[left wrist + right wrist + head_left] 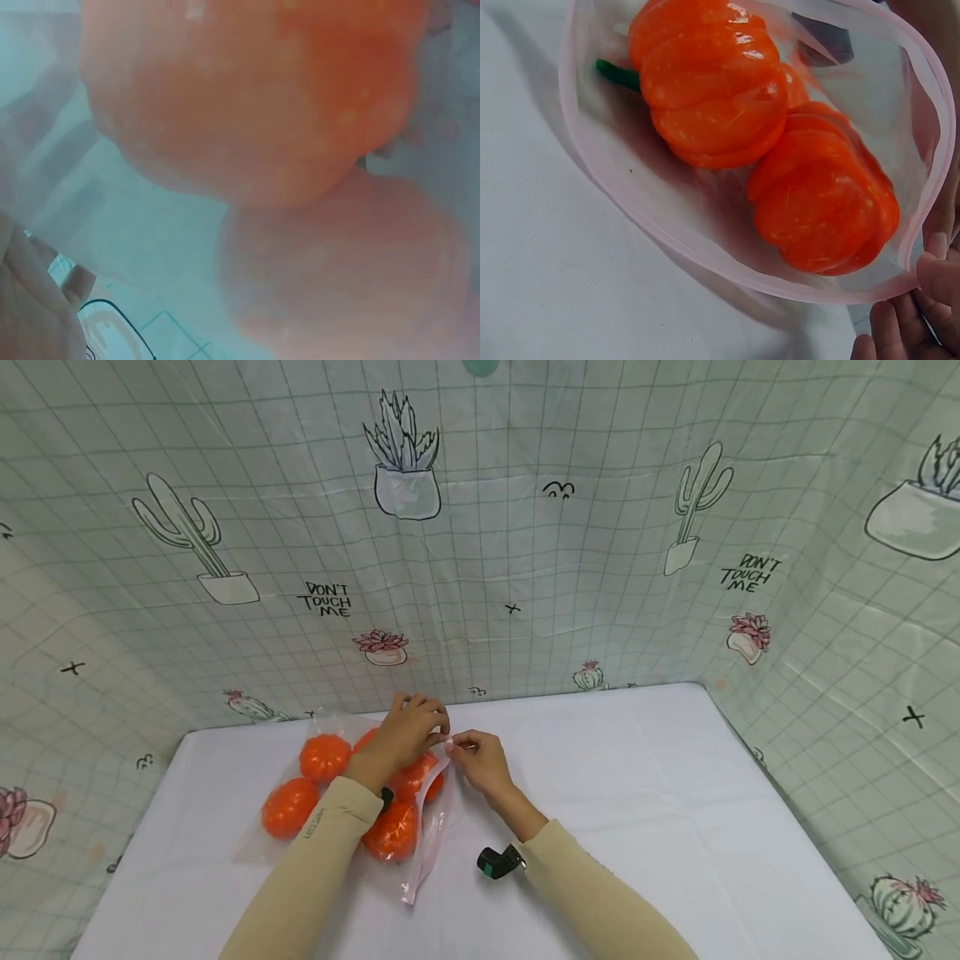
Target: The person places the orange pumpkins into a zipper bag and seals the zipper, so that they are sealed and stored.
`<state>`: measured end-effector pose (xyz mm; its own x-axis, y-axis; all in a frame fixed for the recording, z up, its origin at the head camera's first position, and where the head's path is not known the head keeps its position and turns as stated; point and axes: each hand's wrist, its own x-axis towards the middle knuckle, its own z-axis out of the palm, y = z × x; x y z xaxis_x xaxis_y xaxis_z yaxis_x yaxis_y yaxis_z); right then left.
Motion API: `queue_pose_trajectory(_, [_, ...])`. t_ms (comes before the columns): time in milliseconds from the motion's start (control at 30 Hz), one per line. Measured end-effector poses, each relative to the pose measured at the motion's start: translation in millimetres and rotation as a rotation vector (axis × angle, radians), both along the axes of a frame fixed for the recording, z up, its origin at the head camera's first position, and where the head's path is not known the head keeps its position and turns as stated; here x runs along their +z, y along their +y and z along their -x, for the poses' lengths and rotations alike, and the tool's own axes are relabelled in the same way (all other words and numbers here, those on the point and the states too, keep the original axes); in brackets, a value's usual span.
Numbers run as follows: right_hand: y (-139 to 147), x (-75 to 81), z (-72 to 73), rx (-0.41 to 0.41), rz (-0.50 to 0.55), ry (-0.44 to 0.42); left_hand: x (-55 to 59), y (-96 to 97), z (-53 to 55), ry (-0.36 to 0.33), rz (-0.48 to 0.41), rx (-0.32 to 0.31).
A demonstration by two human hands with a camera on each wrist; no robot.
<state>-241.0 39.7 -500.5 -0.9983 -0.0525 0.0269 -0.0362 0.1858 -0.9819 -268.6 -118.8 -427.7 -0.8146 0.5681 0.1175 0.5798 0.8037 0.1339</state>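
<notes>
A clear zip bag with a pink zip edge lies on the table, holding several orange toy-like pumpkins. At the far corner of its mouth, my right hand pinches the zip edge between thumb and fingers. My left hand reaches over the bag and pinches the same corner, its fingertips close to the right thumb. In the right wrist view the pink rim gapes, with two pumpkins inside and a green stem on one. Through hazy plastic, the left wrist view shows large orange shapes.
The white-covered table extends to the right of the bag. A patterned curtain with cactus drawings rises behind it and at both sides. A dark wrist camera sticks out beside the right sleeve.
</notes>
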Motion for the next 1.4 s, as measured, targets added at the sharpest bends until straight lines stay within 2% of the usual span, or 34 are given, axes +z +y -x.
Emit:
queue_pose_trajectory(233, [1.0, 4.6, -1.6, 0.01, 0.042, -0.093, 4.1, -1.0, -0.5, 0.018, 0.038, -0.024])
queue_pose_trajectory(533, [5.1, 12.7, -3.8, 0.009, 0.057, -0.126, 7.4, 5.4, -2.1, 0.067, 0.087, 0.013])
queue_pose_trajectory(767, [5.2, 23.3, -4.4, -0.014, 0.032, -0.116, 13.3, 7.8, -1.9, 0.138, 0.071, 0.04])
queue_pose_trajectory(867, [4.8, 27.4, -6.3, -0.009, 0.023, -0.106, 16.2, 4.7, 0.1, 0.193, 0.035, 0.043])
queue_pose_trajectory(967, [3.9, 29.5, -9.2, -0.001, 0.013, -0.101, 19.3, 0.4, 1.8, 0.207, -0.007, 0.055])
queue_pose_trajectory(1067, [3.8, 29.1, -11.5, 0.012, -0.009, -0.071, 20.9, -3.6, 1.3, 0.174, -0.042, 0.052])
queue_pose_trajectory(1300, [7.8, 26.7, -15.1, 0.067, -0.097, -0.003, 19.0, -7.3, 1.4, -0.013, -0.086, 0.018])
queue_pose_trajectory(1400, [8.7, 26.6, -14.1, 0.065, -0.104, 0.008, 19.8, -6.2, 2.3, -0.038, -0.089, 0.005])
